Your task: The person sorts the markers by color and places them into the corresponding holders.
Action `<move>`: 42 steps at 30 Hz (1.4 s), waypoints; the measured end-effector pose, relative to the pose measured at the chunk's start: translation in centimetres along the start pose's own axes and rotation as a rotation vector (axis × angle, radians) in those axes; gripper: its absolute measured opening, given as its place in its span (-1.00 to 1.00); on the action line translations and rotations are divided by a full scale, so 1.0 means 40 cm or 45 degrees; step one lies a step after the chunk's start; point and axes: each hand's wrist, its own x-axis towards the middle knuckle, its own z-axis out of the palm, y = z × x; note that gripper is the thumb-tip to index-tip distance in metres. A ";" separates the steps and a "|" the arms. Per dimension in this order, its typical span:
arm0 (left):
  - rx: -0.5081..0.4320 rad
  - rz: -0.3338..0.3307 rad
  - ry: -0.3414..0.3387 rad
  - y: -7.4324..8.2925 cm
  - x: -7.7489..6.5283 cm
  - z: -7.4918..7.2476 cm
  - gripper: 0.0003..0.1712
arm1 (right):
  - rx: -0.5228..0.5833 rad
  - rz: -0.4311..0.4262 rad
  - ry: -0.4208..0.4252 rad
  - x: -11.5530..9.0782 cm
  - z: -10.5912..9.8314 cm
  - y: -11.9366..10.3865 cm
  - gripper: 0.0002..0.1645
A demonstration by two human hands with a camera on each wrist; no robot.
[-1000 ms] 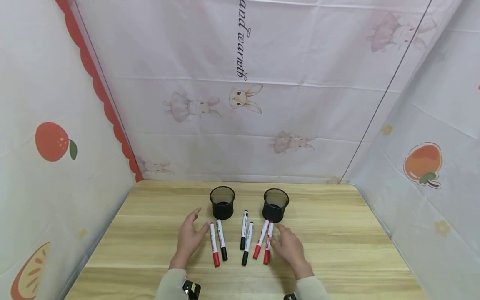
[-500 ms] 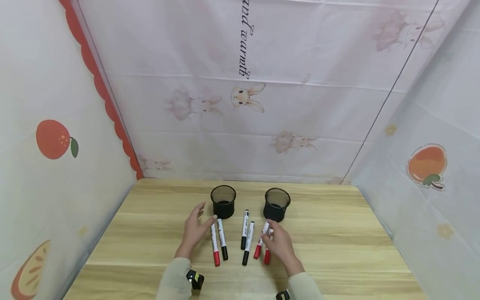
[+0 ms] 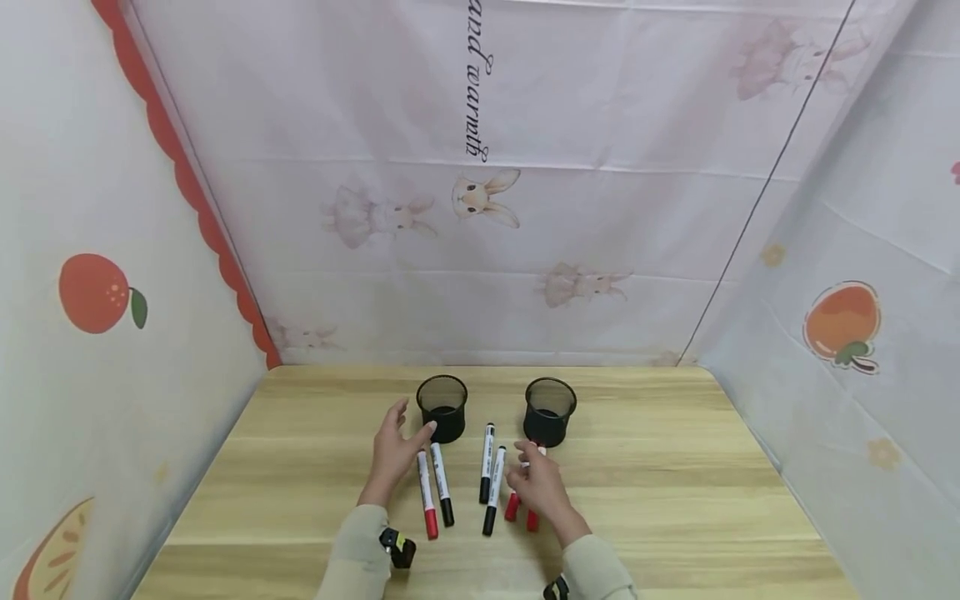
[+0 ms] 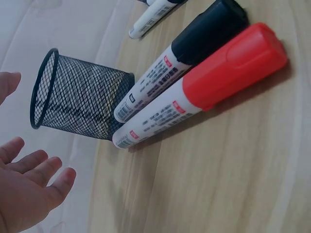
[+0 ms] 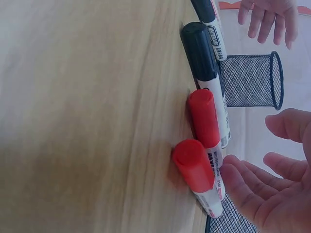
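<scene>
My left hand (image 3: 394, 457) is spread beside the left black mesh pen cup (image 3: 444, 423), its thumb tip overlapping the cup in the head view. Just below it lie a red-capped marker (image 4: 194, 87) and a black-capped marker (image 4: 165, 68), side by side. My right hand (image 3: 542, 485) hovers over two red-capped markers (image 5: 204, 119), partly covering them in the head view. Its fingers are relaxed and hold nothing, with fingertips near the white barrels in the right wrist view. Two black-capped markers (image 3: 487, 462) lie between the hands.
A second black mesh pen cup (image 3: 547, 425) stands behind the right-hand markers. The wooden table (image 3: 660, 467) reaches back to a printed cloth wall (image 3: 420, 317), with more cloth at both sides.
My right hand has moved left over the red-capped markers. My left hand has shifted forward and a little right, closer to the left pen cup. Markers and cups stay in place.
</scene>
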 end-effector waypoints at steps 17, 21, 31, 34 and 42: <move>-0.091 -0.049 -0.043 -0.002 0.029 0.009 -0.01 | -0.106 -0.039 0.038 0.035 0.030 -0.019 -0.48; -0.161 -0.089 -0.033 -0.005 0.042 0.020 0.03 | -0.219 -0.046 0.067 0.038 0.033 -0.030 -0.50; -0.165 -0.075 -0.036 0.001 0.054 0.022 0.01 | -0.434 -0.027 0.110 0.049 0.068 -0.040 -0.57; -0.156 -0.067 -0.049 -0.005 0.058 0.024 0.01 | -0.464 -0.038 0.110 0.050 0.071 -0.041 -0.59; -0.173 -0.048 -0.094 -0.011 0.073 0.018 0.04 | -0.519 -0.041 0.080 0.057 0.076 -0.053 -0.70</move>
